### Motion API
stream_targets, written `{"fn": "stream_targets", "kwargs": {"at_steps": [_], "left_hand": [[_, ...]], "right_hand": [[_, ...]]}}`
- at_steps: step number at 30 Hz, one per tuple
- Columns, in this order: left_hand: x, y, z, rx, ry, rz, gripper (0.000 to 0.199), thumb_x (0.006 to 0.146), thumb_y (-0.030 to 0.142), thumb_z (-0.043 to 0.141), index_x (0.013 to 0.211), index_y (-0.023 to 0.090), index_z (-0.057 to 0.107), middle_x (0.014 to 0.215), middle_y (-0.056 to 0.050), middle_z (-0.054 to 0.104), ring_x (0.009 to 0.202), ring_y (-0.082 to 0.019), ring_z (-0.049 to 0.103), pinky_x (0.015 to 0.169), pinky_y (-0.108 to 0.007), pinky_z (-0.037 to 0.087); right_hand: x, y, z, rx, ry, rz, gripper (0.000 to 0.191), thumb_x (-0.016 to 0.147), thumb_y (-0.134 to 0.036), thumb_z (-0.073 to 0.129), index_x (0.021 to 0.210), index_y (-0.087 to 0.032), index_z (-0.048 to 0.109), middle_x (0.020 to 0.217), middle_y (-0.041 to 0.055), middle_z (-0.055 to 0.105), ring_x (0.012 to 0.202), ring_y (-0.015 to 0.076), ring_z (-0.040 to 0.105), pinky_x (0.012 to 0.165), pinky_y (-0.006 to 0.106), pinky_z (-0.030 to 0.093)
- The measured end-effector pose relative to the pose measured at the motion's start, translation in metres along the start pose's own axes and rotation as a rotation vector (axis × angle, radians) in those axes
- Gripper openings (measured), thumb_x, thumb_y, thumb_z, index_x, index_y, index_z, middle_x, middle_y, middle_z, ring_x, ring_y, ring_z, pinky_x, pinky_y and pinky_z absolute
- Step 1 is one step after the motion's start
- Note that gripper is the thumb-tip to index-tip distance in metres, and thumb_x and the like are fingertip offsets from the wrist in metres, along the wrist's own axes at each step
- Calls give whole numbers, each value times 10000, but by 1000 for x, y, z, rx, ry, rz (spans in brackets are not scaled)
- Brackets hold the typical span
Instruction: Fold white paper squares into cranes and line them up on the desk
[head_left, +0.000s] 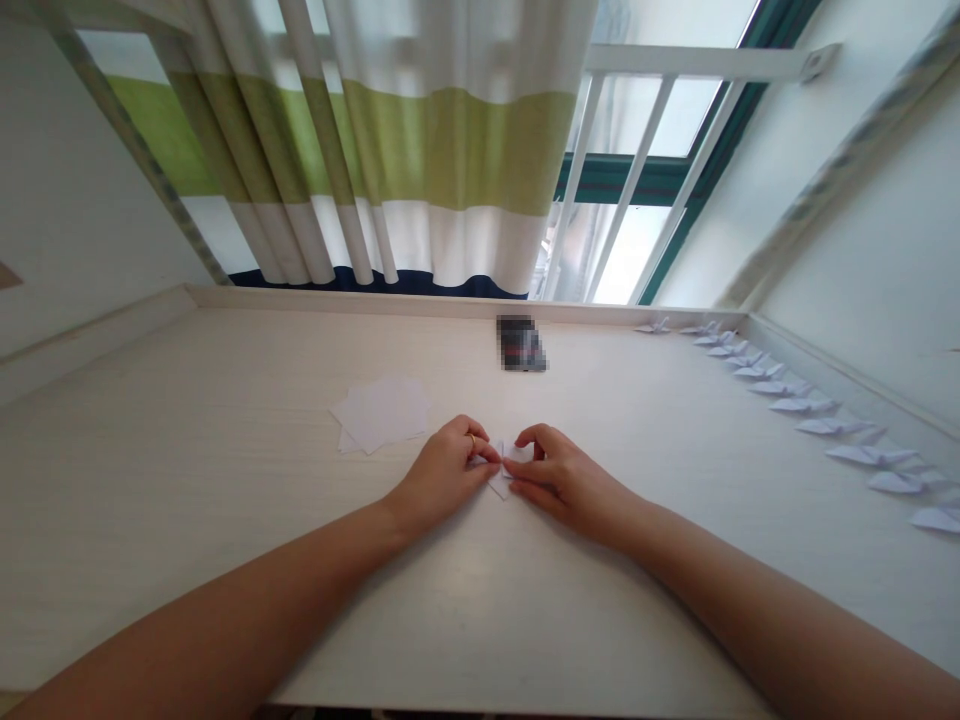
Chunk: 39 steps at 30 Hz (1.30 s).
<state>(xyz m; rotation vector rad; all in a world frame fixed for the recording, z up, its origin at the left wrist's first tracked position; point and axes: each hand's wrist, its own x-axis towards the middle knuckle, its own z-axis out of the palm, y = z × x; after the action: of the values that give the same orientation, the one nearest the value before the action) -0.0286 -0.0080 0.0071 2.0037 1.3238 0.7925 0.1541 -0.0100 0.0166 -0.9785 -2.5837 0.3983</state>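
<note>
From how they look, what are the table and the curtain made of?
The table looks like white-painted or laminated wood with a satin finish: faint grain lines and soft reflections show. The curtain seems to be matte woven fabric, cotton or synthetic, since it hangs in soft folds and lets window light through.

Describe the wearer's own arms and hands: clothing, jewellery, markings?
Both forearms are bare as far as the view shows, with no sleeve or watch. The left hand wears a thin gold-coloured ring on one finger. The right hand shows no ring. No gloves on either, and no markings can be made out.
</note>
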Motion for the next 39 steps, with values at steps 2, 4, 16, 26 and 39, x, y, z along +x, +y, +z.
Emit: {"fn": "stream_targets", "kwargs": {"at_steps": [2, 4, 16, 26, 39], "left_hand": [[1, 0, -1, 6, -32, 6, 131, 707, 222, 540, 730, 159, 653, 854, -29, 530, 652, -97, 513, 615, -231, 430], [1, 0, -2, 5, -69, 11, 132, 718, 225, 534, 741, 154, 642, 786, -17, 534, 609, -90, 501, 577, -220, 424], [2, -2, -3, 291, -189, 357, 283, 833, 202, 384, 929, 135, 642, 1057, -71, 612, 926, -163, 519, 869, -295, 409], [5, 4, -12, 210, -279, 315, 281, 826, 202, 384, 894, 124, 646, 1028, -81, 597, 935, -150, 525, 876, -269, 401], [11, -3, -5, -20, -221, 206, 134, 741, 189, 525, 769, 164, 654, 888, -37, 598, 777, -116, 572, 733, -230, 440]], "right_hand": [[0, 0, -1, -62, 2, -44, 230, 829, -239, 448, 930, -176, 644, 1015, 119, 487, 889, 191, 478, 791, 349, 427], [1, 0, -3, -95, -23, -82, 236, 837, -234, 431, 906, -167, 647, 968, 117, 514, 866, 190, 490, 769, 344, 438], [-6, -5, -20, -143, -221, -161, 303, 811, -249, 481, 1081, -140, 566, 1147, 147, 498, 1037, 221, 480, 889, 371, 401], [-1, -3, -13, -135, -157, -119, 251, 817, -316, 479, 958, -164, 621, 1019, 110, 537, 919, 191, 522, 820, 334, 420], [3, -16, 2, -499, -66, -256, 303, 868, -235, 359, 786, -96, 615, 738, 102, 591, 696, 191, 555, 643, 336, 449]]}}
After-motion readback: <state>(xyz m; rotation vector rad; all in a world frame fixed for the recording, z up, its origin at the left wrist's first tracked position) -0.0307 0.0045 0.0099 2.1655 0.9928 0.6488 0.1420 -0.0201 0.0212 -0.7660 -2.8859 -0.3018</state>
